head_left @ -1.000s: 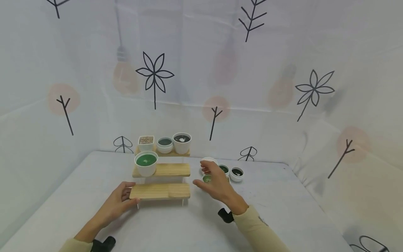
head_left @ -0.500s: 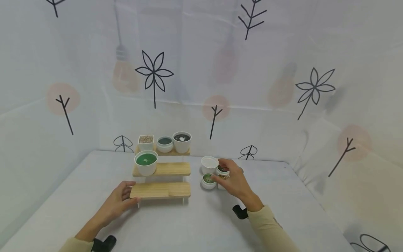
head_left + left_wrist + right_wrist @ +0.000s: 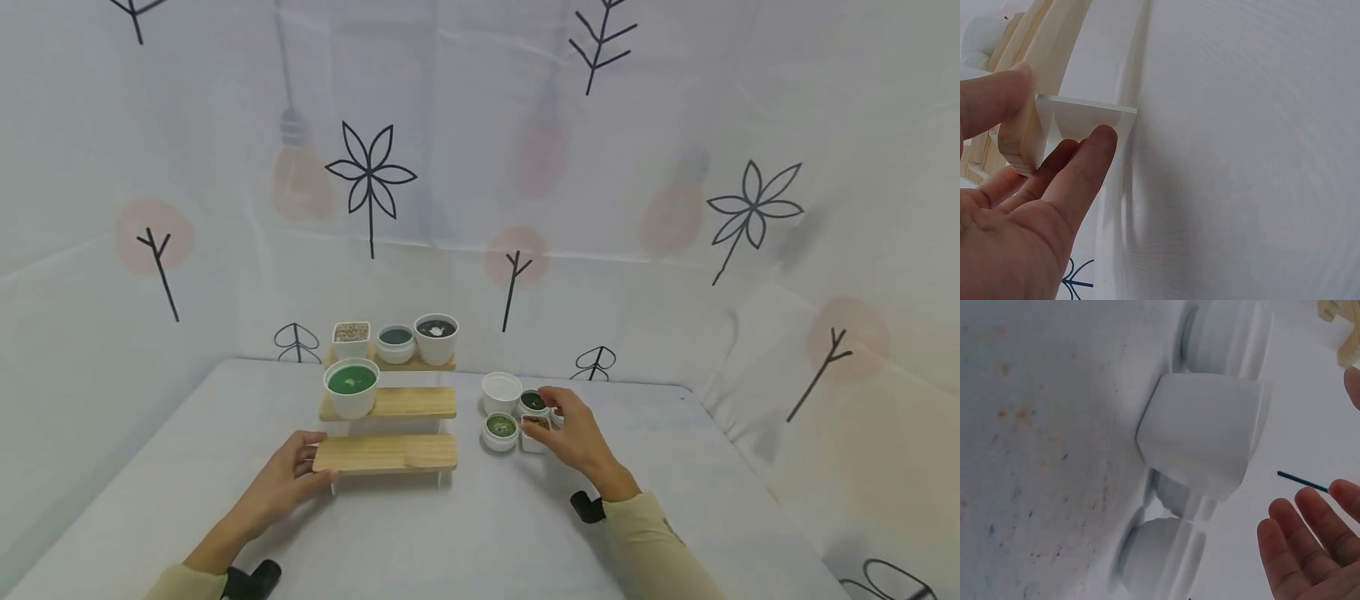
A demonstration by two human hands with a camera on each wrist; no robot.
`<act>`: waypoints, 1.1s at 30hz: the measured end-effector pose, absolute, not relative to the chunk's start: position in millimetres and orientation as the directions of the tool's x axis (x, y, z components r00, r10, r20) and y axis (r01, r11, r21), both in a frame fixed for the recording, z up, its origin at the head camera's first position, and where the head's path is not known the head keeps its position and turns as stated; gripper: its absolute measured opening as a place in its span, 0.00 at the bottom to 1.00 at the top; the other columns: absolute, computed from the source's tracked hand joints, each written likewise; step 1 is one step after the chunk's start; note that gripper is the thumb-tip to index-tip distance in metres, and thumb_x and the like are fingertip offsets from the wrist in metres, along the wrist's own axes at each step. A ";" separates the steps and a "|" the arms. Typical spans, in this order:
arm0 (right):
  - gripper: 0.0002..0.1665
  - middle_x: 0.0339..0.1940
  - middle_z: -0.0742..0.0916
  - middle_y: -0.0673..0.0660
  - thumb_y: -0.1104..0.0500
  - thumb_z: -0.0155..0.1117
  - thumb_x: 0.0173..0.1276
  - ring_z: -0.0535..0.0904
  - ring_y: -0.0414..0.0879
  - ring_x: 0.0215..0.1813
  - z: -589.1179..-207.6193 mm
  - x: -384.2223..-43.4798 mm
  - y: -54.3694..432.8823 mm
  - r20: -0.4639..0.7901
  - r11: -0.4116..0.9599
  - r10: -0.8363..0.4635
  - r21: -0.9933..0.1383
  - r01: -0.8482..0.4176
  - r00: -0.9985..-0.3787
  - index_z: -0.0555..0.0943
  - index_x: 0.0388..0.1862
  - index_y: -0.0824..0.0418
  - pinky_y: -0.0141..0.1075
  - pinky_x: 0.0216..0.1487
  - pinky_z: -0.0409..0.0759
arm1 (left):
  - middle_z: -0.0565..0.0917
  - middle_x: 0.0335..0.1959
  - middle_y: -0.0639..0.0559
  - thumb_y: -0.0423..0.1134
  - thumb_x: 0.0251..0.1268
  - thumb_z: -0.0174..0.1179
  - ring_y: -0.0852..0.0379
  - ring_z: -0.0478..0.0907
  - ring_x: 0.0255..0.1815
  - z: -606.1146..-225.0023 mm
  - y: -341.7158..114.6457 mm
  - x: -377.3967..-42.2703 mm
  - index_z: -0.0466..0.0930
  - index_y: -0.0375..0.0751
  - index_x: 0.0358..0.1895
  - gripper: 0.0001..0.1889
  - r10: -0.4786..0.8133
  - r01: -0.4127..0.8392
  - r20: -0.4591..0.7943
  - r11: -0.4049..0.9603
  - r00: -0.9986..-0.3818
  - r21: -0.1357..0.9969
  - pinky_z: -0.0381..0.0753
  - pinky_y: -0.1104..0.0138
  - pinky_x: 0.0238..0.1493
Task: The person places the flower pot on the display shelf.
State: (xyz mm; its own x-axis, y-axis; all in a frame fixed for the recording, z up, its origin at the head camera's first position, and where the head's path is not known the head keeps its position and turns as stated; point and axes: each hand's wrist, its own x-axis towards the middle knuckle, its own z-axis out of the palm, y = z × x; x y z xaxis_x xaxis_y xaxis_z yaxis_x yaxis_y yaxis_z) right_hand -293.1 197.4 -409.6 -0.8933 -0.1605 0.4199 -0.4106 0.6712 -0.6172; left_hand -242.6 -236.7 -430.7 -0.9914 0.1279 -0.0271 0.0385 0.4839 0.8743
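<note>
At the left end of a tiered wooden stand [image 3: 363,454], my left hand [image 3: 281,479] grips the lowest step. In the left wrist view the thumb [image 3: 997,97] lies on the wood and the other fingers reach round beside the white leg [image 3: 1088,115]. My right hand [image 3: 583,435] hovers, fingers spread and holding nothing, over a cluster of small white pots. Nearest it is a square pot [image 3: 1200,431] with brown grainy filling. Beside that are a round light-green-topped pot [image 3: 500,435], a dark-green-topped pot [image 3: 533,403] and a plain white pot [image 3: 501,393]. Another pot is mostly hidden behind the fingers.
On the stand's top step are a square pot with beige grains [image 3: 351,340], a small grey-green-topped pot [image 3: 395,345] and a dark-topped pot [image 3: 436,340]. A larger green-topped pot [image 3: 352,390] stands on the middle step. A patterned cloth [image 3: 450,275] hangs behind the table.
My right hand has moved rightward from over the plain white pot to over the square pot, uncovering the left pots. My left hand has stayed at the stand.
</note>
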 end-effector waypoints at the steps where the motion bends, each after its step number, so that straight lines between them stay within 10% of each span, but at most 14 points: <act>1: 0.39 0.55 0.80 0.63 0.51 0.75 0.55 0.75 0.54 0.55 -410.8 -293.2 198.7 0.412 0.677 -0.158 -0.617 -0.402 -0.897 0.72 0.61 0.66 0.51 0.55 0.77 | 0.71 0.61 0.30 0.47 0.57 0.68 0.37 0.71 0.62 -430.6 -236.5 -242.4 0.57 0.33 0.66 0.40 0.129 0.039 -0.027 0.486 -0.991 0.873 0.77 0.56 0.58; 33: 0.40 0.55 0.81 0.57 0.47 0.77 0.49 0.77 0.52 0.55 -432.1 -300.1 207.8 0.193 0.753 -0.118 -0.622 -0.215 -0.974 0.75 0.58 0.64 0.47 0.59 0.75 | 0.71 0.60 0.29 0.45 0.58 0.67 0.36 0.71 0.62 -429.3 -235.9 -239.8 0.57 0.31 0.66 0.39 0.141 0.047 -0.023 0.478 -0.990 0.877 0.77 0.56 0.58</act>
